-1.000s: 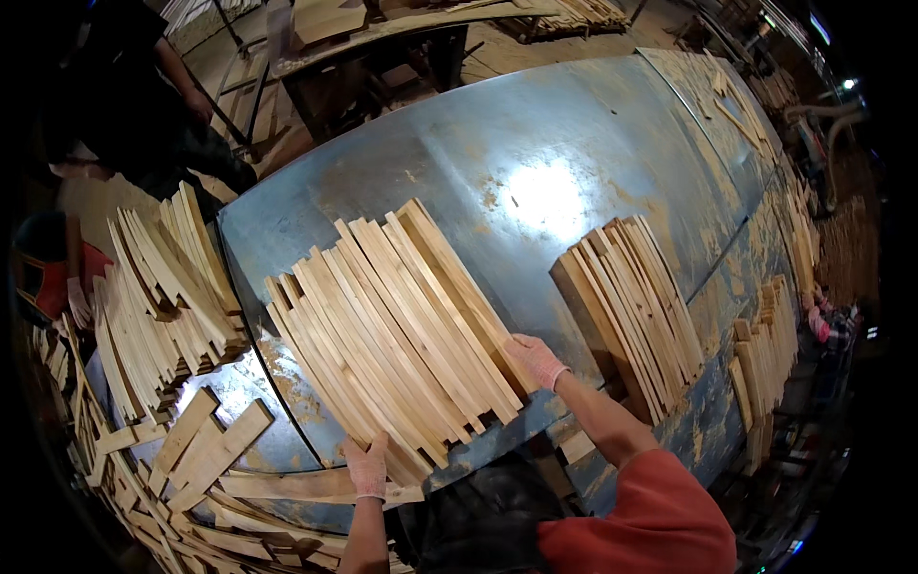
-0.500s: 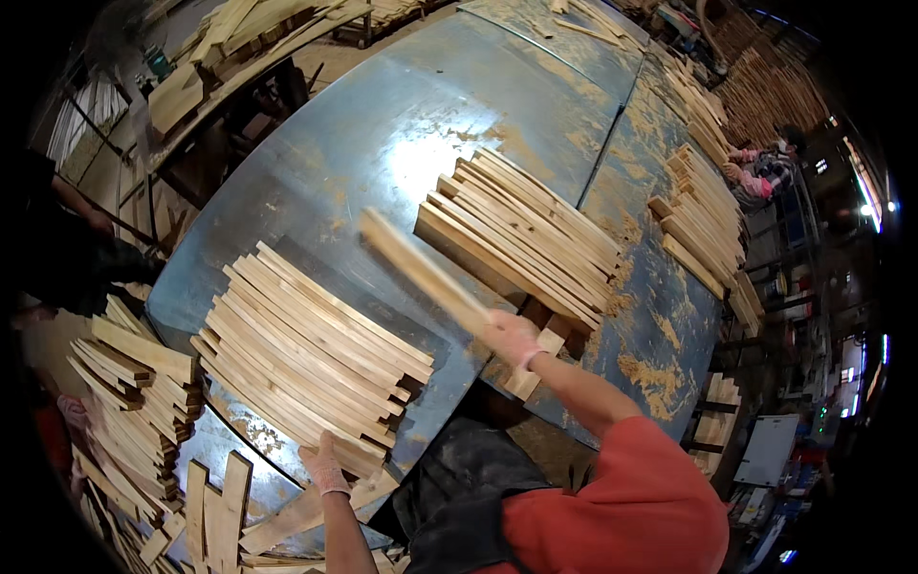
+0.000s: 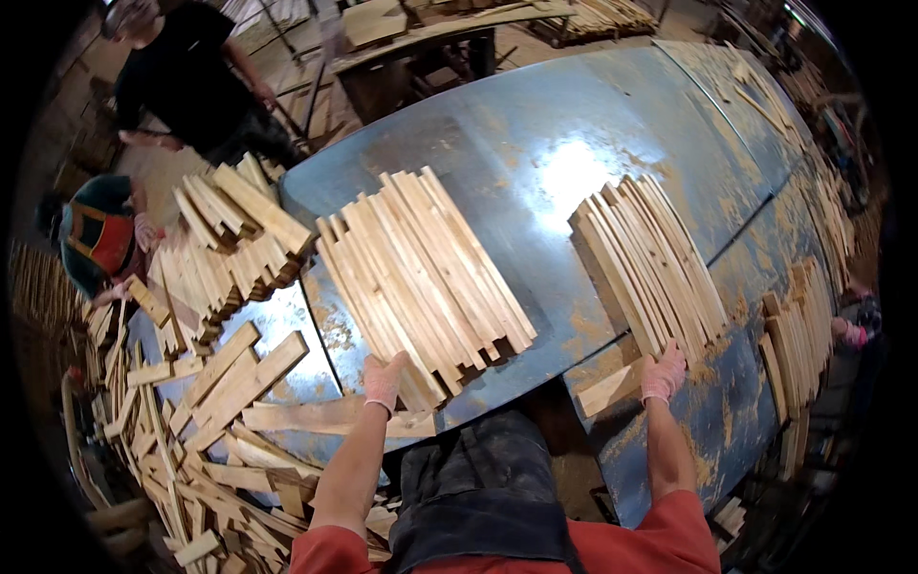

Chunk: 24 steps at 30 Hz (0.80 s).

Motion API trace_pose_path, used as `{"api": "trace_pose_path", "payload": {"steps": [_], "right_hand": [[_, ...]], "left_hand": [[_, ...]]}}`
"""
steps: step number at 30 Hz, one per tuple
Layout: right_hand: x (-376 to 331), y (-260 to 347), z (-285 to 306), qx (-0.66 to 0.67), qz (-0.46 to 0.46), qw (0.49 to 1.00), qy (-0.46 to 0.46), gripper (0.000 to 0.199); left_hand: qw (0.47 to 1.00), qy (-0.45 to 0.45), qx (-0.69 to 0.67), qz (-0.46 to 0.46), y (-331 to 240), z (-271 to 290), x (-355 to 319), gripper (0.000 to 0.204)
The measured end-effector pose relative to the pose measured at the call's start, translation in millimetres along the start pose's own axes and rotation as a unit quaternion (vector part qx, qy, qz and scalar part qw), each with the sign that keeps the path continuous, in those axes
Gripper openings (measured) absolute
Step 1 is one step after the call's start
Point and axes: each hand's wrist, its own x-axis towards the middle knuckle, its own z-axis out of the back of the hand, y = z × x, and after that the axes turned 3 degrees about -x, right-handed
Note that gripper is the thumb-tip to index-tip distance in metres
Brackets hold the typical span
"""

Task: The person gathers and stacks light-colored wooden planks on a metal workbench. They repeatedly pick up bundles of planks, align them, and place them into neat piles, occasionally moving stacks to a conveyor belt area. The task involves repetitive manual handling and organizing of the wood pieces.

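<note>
My left hand point(image 3: 384, 381), in a pale pink glove, touches the near left corner of a wide row of pale wooden boards point(image 3: 421, 277). Its thumb and fingers are apart. At the near end of a second row of boards point(image 3: 650, 258), my right hand point(image 3: 665, 373) is closed around a board end, its fingertips partly hidden among the wood. Both rows lie on a blue-grey metal table, the boards side by side with uneven ends. A short wooden block point(image 3: 612, 387) lies just left of my right hand.
Loose boards point(image 3: 239, 383) lie in a heap at the left. Behind them, a person in a red apron point(image 3: 100, 239) handles wood, and another in a black shirt point(image 3: 186, 77) stands farther back. More boards point(image 3: 798, 335) lie at the right, near a pink-gloved hand point(image 3: 846, 332). Sawdust covers parts of the metal table point(image 3: 449, 124).
The view has turned left. My right hand, which held a board in the air between the rows, is now at the right row's near end. My left hand stays by the left row.
</note>
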Motion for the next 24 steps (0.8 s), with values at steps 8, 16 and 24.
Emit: {"api": "trace_pose_path", "payload": {"steps": [8,16,24], "right_hand": [[-12,53,-42,0.178,0.220,0.959,-0.008,0.066],[15,270,-20,0.364,0.311,0.864,0.160,0.030],[85,386,-42,0.319,0.342,0.847,0.251,0.036]], "left_hand": [[1.000,-0.001,-0.011,-0.002,12,-4,9,0.069],[0.994,0.042,-0.097,0.035,0,15,23,0.056],[0.993,-0.052,-0.102,-0.028,20,59,77,0.044]]}}
